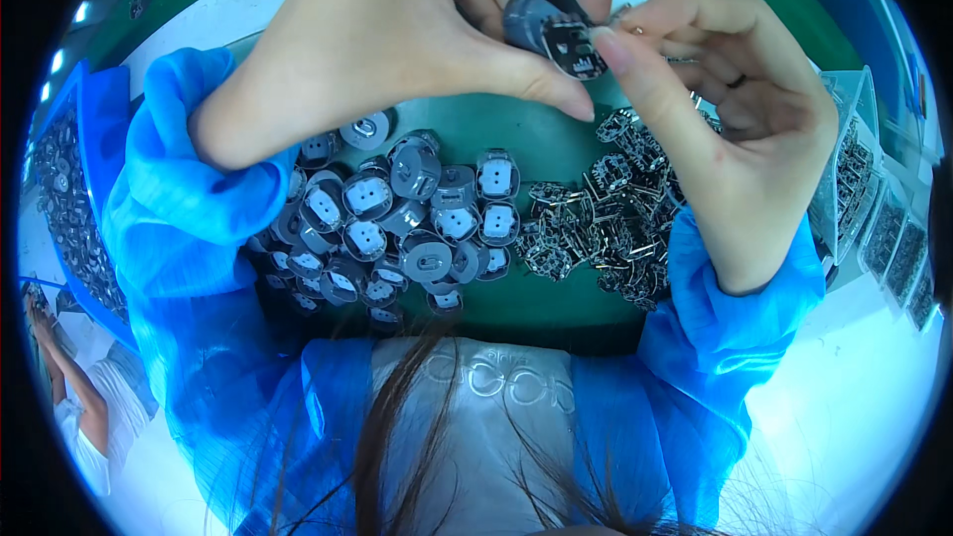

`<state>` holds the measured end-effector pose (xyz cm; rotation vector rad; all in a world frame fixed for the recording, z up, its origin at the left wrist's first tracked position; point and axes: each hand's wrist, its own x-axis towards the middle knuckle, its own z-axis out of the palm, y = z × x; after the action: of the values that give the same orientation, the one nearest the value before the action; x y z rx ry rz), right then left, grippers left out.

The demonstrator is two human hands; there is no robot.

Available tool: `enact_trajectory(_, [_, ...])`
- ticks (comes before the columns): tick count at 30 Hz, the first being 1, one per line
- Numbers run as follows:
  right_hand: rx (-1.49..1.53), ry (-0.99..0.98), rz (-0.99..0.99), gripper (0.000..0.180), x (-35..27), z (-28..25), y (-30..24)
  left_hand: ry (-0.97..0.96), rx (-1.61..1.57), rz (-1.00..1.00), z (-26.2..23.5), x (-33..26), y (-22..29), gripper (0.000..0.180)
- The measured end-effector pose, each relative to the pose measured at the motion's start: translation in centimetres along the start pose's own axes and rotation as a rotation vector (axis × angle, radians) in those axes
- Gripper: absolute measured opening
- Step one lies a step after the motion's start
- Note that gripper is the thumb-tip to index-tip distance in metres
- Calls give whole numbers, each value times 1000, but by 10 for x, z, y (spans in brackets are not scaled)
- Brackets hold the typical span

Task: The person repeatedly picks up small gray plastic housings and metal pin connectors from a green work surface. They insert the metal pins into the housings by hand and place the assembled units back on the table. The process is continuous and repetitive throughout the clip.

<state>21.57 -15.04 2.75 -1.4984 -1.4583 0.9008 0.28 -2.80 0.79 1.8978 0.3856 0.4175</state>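
Left hand (397,30) pinched grey housing (541,25); right hand (725,109) fingertips pressed small board (579,50) on; seating needed firm, square push.

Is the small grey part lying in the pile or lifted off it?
Lifted: both hands, left and right, pinch the grey part above the pile on the green mat.

Grey round housings (417,213) with white faces, green mat (536,134), blue sleeves (189,228).

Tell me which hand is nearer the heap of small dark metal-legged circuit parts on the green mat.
Right. The right hand hovers directly above the heap of small dark metal-legged circuit parts; the left hand is up and to its left, over the round grey housings.
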Motion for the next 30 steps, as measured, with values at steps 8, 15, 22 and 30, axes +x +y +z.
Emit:
enact_trajectory(8, [-83,110,-140,19,4,4,-3,120,-224,-250,10,8,45,42])
enact_trajectory(15, [-378,65,-198,16,9,-1,-13,29,-224,-114,11,1,7,34])
enact_trajectory(22, [-452,155,-377,16,5,2,-11,43,-230,-169,10,4,22,26])
enact_trajectory(30, [-341,190,-371,24,6,10,1,165,-163,-281,24,20,41,25])
